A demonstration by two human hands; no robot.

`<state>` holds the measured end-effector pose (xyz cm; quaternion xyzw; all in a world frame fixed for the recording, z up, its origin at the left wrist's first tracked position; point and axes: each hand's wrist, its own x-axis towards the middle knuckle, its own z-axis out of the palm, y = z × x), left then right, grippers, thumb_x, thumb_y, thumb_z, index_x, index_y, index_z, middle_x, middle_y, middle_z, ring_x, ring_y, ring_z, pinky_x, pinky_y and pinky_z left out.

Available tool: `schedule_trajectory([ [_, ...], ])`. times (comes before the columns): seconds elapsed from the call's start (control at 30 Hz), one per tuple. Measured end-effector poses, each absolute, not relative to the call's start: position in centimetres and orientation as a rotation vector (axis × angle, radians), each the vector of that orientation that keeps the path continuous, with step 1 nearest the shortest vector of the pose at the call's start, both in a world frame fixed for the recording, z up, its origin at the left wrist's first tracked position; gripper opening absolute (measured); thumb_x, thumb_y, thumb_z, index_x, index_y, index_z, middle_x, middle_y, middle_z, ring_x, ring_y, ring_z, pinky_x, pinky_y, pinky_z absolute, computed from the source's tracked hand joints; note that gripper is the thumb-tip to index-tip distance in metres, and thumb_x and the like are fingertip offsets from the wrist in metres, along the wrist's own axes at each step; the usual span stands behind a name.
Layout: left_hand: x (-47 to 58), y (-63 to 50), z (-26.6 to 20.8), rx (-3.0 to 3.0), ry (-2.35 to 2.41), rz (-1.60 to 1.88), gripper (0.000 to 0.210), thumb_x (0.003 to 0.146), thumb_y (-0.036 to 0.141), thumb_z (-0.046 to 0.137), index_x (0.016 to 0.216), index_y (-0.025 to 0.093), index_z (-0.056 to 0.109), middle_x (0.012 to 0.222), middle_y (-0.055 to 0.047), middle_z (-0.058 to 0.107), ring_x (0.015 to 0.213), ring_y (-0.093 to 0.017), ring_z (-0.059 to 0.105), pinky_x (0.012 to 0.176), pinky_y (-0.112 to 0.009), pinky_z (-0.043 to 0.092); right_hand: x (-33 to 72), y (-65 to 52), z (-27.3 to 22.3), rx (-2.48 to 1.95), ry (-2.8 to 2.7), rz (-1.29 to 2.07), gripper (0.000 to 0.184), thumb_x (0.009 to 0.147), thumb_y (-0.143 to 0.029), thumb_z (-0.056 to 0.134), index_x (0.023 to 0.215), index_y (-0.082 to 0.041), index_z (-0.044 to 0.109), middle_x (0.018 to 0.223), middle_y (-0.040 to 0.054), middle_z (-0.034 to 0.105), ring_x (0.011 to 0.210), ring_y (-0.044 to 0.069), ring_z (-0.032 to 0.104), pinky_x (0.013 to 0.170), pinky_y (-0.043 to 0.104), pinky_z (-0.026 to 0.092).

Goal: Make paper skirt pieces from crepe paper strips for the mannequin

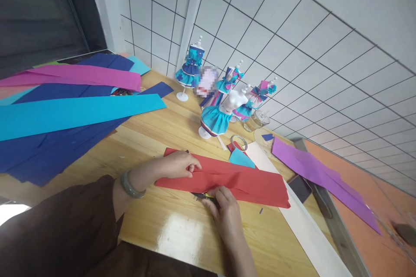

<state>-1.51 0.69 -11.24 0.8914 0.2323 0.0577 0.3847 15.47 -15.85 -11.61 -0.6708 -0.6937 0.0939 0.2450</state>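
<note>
A long folded strip of red crepe paper (250,179) lies across the table in front of me. My left hand (183,164), with a bangle on its wrist, is on the strip's left part, fingers bent and closed against the paper. At the near edge of the strip, my right hand (224,207) is closed around a slim black tool (199,196). The tool points left beside the paper's edge; the fingers cover much of it, so its exact kind is unclear.
Blue paper sheets (81,110) and a pink sheet (97,77) pile up at the left. Small dressed mannequins (216,117) stand at the back beside a glass jar (256,120). A tape roll (239,143) and a turquoise scrap (242,159) lie behind the strip. Purple paper (321,179) is at right.
</note>
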Motion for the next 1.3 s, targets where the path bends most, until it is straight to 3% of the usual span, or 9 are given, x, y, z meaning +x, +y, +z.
schedule_trajectory([
  [0.8,-1.4,0.7,-11.1,2.292,0.584,0.152,0.033,0.069,0.017,0.064,0.101,0.024,0.063,0.081,0.004,0.067,0.073,-0.011,0.056,0.072,-0.021,0.037,14.4,-16.1,-11.8,-1.832,-1.844,0.307,0.024,0.084,-0.042,0.053,0.081,-0.019,0.060,0.077,0.0053,0.059,0.073,0.019,0.055,0.065,0.030,0.044],
  [1.3,-1.5,0.8,-11.4,2.291,0.585,0.154,0.035,0.069,0.017,0.064,0.103,0.025,0.063,0.083,0.003,0.066,0.074,-0.011,0.056,0.065,-0.019,0.037,13.6,-15.6,-11.9,-1.822,-1.842,0.278,0.025,0.083,-0.042,0.053,0.079,-0.018,0.059,0.077,0.0052,0.058,0.072,0.019,0.054,0.065,0.030,0.042],
])
